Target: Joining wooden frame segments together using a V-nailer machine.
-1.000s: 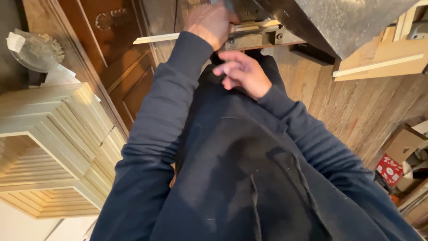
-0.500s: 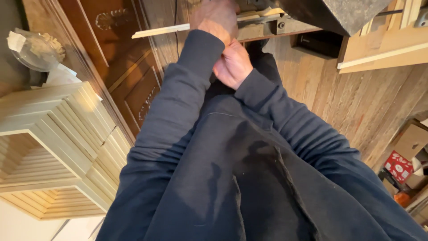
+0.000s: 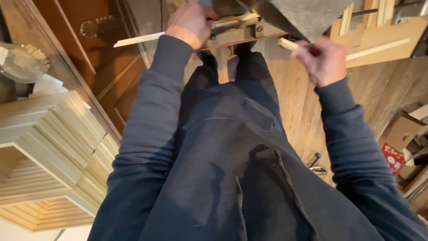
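Note:
My left hand [image 3: 191, 21] rests on a thin pale wooden strip [image 3: 138, 40] and presses it against a metal clamp-like fixture [image 3: 243, 30] at the top of the view. Out to the right, my right hand [image 3: 323, 60] is closed around a short light wooden piece [image 3: 287, 43] whose end sticks out to the left of the fist. Both arms wear dark blue sleeves, and my dark clothing fills the middle of the view. A grey machine body [image 3: 307, 13] sits just above the fixture.
Stacked pale moulded wooden frames [image 3: 49, 151] stand at the left. A dark wooden panelled door [image 3: 102, 58] lies beside them. Light wooden boards [image 3: 379, 38] lean at the upper right. A cardboard box [image 3: 401, 134] and red package [image 3: 392, 157] sit on the plank floor.
My right hand has moved from in front of my body out to the right, now holding a short wooden piece. My left hand stays on the strip at the fixture.

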